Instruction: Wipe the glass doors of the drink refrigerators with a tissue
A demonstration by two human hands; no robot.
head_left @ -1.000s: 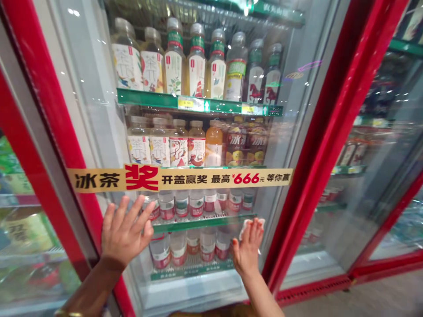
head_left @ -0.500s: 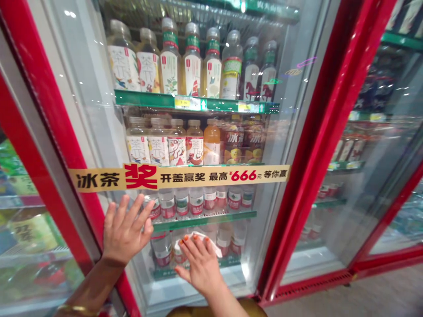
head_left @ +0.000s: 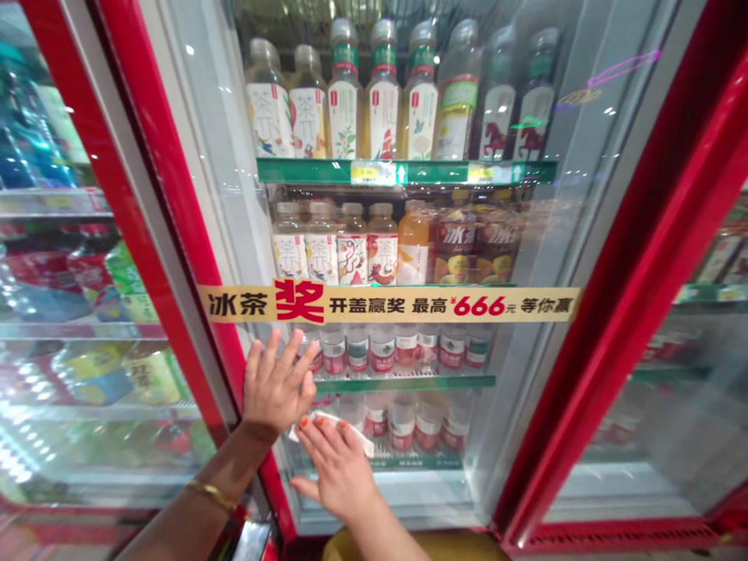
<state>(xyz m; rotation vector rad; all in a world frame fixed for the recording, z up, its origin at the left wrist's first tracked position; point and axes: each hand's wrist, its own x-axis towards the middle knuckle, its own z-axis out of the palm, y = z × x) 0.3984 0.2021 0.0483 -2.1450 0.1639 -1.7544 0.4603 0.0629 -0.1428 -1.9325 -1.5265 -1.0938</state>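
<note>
My left hand (head_left: pixel 277 387) lies flat and open against the glass door (head_left: pixel 526 234) of a red-framed drinks fridge, near the door's left edge under a yellow banner sticker (head_left: pixel 389 304). My right hand (head_left: pixel 336 463) presses a white cloth (head_left: pixel 351 431) flat against the lower glass, just below and right of the left hand, fingers stretched over it. Rows of tea and water bottles (head_left: pixel 379 101) stand on green shelves behind the glass.
The red door frame (head_left: pixel 631 288) runs diagonally at the right, with another glass door beyond it. On the left, a second fridge door (head_left: pixel 70 312) shows more bottles. A red vent strip (head_left: pixel 613 536) sits at floor level.
My right hand slid the cloth leftward across the lower glass, from the right edge to beside my left hand. The view shifted left; my left hand stayed pressed on the glass.
</note>
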